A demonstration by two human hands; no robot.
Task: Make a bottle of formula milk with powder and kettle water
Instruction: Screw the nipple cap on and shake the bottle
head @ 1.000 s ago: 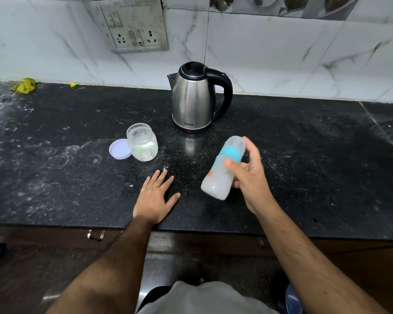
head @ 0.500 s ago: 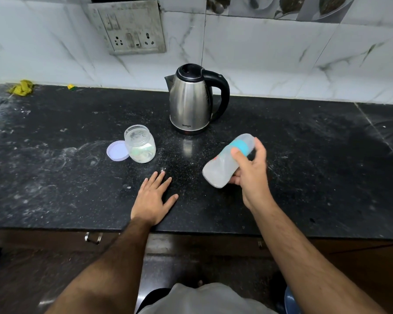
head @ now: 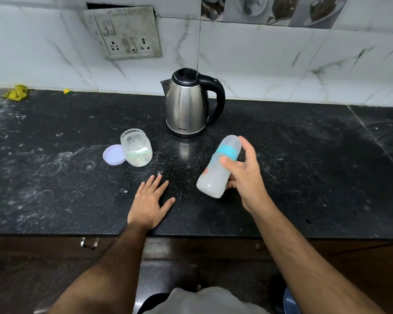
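A: What's the head view giving you?

B: My right hand [head: 245, 177] grips the bottle [head: 218, 166], tilted in the air, right of the jar [head: 136, 150] and nearer than the kettle [head: 186, 103]. My left hand [head: 150, 200] lies flat on the counter [head: 315, 166], holding nothing.

A: Risks?

B: I'd guess a loose cap leaks during shaking, or the bottle slips.

Both bare forearms reach up from six o'clock. The left hand [head: 150, 201] lies flat, palm down, fingers spread and pointing toward one o'clock. The right hand [head: 244, 175] is raised, thumb and fingers curled in a grip, knuckles tipped toward eleven o'clock.
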